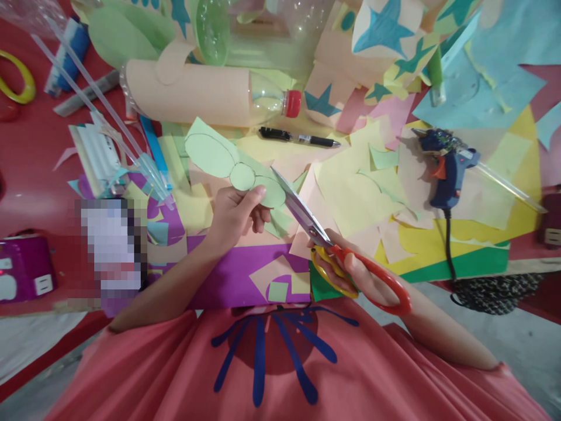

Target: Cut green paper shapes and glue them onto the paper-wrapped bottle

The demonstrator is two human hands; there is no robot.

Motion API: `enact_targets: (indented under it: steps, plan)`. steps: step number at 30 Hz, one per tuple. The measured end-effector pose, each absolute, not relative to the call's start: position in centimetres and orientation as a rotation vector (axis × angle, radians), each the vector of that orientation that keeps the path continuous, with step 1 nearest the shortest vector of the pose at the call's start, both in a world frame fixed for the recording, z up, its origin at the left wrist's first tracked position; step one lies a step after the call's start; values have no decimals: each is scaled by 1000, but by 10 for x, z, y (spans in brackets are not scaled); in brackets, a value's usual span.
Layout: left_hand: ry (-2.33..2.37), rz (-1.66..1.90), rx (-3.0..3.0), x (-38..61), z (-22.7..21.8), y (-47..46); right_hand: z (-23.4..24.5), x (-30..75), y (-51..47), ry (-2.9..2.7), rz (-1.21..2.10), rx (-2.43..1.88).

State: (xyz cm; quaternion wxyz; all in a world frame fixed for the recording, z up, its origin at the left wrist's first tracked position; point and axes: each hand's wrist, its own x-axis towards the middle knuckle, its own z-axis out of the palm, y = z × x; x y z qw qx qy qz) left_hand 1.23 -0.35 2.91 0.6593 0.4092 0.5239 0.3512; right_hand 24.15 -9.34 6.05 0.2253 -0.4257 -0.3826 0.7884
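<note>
Between the thumb and fingers of the left hand [236, 213], closed narrowly, green paper [210, 155] with drawn ovals is being pinched. Just right of those fingertips, scissors [303, 211] are slanting at the paper's edge, the right hand [356, 269] gripping their handles. Beyond the left fingers I'm seeing a black pen [298, 137].

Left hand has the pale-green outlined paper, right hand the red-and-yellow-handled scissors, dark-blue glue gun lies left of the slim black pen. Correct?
No: the head view shows the glue gun right of the pen. The rest holds.
</note>
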Motion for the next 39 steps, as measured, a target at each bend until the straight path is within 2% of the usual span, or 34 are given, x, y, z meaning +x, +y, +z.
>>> enact_targets:
  steps: [17, 39]
  plan:
    - [1212, 868, 947, 13, 30, -1, 49, 251, -96, -1156, 2163, -1163]
    - [1168, 753, 961, 13, 35, -4, 54, 247, -92, -1102, 2214, -1072]
